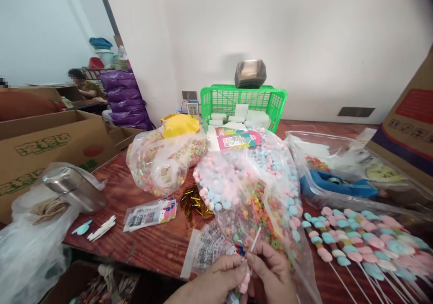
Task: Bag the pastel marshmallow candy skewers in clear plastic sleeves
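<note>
My left hand (219,279) and my right hand (270,272) meet at the bottom edge, both pinching a thin white stick (255,240) that carries pink candy pieces (244,285) near the fingers. Just beyond the hands lies a clear bag of coloured ring candies (260,218). Behind that sits a bag of pink and blue marshmallow balls (219,184). To the right, several finished skewers of pink and blue pieces (358,243) lie side by side on the wooden table (149,245).
A second bag of ring candies (162,159), a green basket (243,101), sticker packs (150,214), gold twist ties (192,201), a metal cup (72,186) in plastic and a clear tub (348,177) crowd the table. Cardboard boxes (43,146) stand left. A person sits far back left.
</note>
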`<state>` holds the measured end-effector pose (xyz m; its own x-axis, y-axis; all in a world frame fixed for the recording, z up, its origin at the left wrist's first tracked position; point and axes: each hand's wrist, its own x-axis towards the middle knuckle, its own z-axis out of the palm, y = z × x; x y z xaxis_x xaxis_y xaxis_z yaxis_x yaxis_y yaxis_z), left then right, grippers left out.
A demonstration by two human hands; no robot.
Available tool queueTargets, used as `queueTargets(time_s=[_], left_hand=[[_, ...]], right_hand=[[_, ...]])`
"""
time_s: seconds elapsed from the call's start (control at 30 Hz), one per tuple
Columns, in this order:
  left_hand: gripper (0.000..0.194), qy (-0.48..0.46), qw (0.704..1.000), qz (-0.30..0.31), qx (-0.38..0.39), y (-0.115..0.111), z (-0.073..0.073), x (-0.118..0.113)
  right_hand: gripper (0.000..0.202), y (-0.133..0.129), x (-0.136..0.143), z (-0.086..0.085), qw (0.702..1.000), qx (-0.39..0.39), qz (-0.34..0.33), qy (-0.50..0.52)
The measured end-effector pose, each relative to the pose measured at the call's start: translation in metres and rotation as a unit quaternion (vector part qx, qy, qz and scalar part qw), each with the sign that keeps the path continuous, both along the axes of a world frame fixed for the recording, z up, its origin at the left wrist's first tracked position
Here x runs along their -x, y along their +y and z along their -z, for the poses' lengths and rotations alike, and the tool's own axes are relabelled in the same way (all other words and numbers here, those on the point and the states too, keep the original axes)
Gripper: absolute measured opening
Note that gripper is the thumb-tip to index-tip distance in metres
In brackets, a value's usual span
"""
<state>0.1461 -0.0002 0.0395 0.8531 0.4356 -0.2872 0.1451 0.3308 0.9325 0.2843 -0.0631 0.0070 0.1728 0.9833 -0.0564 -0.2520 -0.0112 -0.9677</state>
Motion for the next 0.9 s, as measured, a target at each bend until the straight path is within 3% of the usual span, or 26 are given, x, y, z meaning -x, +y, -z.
queueTargets(time_s=[0.1, 0.17, 0.27, 0.4, 0.47, 0.57, 0.63, 0.7, 0.8, 0.83, 0.9], left_hand=[[0.055, 0.043, 0.989, 0.047, -0.133, 0.001, -0.011, 0.01], [0.047, 0.074, 0.978, 0.037, -0.191, 0.002, -0.017, 0.014], [0.031, 0.104, 0.985, 0.019, -0.139, 0.006, -0.022, 0.014], [0.02, 0.1, 0.994, 0.026, 0.029, 0.012, -0.02, 0.018], [0.019, 0.115, 0.986, 0.086, 0.083, 0.014, -0.019, 0.021], [0.023, 0.139, 0.966, 0.197, 0.089, 0.013, -0.02, 0.028], [0.025, 0.145, 0.96, 0.238, 0.017, 0.011, -0.024, 0.033], [0.023, 0.143, 0.955, 0.213, -0.149, 0.006, -0.027, 0.038], [0.014, 0.132, 0.901, 0.108, -0.4, 0.0, -0.026, 0.045], [0.013, 0.128, 0.889, 0.081, -0.432, 0.0, -0.024, 0.047], [0.017, 0.13, 0.911, 0.048, -0.389, 0.004, -0.019, 0.05]], right_hand=[[0.031, -0.003, 0.003, -0.003, 0.973, -0.076, 0.107, -0.19], [0.03, -0.005, 0.006, -0.01, 0.922, -0.145, 0.167, -0.318], [0.014, -0.008, 0.003, -0.023, 0.819, -0.252, 0.216, -0.468], [0.037, -0.017, -0.011, -0.04, 0.671, -0.342, 0.091, -0.652], [0.04, -0.02, -0.015, -0.045, 0.639, -0.36, 0.019, -0.679], [0.032, -0.023, -0.015, -0.047, 0.635, -0.364, -0.06, -0.679], [0.028, -0.022, -0.012, -0.044, 0.645, -0.323, -0.093, -0.686], [0.025, -0.019, -0.009, -0.038, 0.683, -0.258, -0.112, -0.675], [0.028, -0.012, -0.002, -0.032, 0.761, -0.154, -0.134, -0.616], [0.029, -0.009, 0.001, -0.033, 0.769, -0.141, -0.13, -0.61], [0.027, -0.003, 0.007, -0.039, 0.751, -0.165, -0.089, -0.633]])
